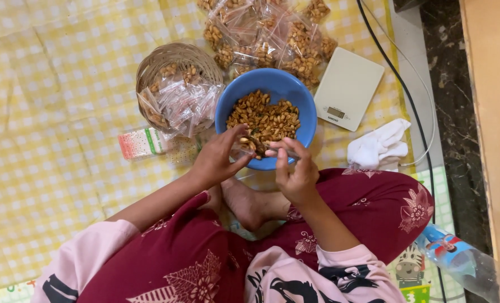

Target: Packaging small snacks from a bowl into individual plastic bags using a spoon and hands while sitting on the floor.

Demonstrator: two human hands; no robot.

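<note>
A blue bowl (pixel 230 101) full of roasted peanuts (pixel 264 115) sits on the yellow checked cloth in front of my crossed legs. Over its near rim my left hand (pixel 219 157) and my right hand (pixel 295 171) together hold a small clear plastic bag (pixel 254 147) with some peanuts in it. The left fingers pinch the bag's left side. On the other side, the right fingers grip its right edge. Both hands are just above the bowl's front edge.
A woven basket (pixel 177 56) with small clear bags lies left of the bowl. A pile of filled peanut bags (pixel 272 39) is behind it. A white kitchen scale (pixel 348 87), white cloth (pixel 379 146), black cable (pixel 396 67), plastic bottle (pixel 457 261) and a stack of empty bags (pixel 143 143) lie around.
</note>
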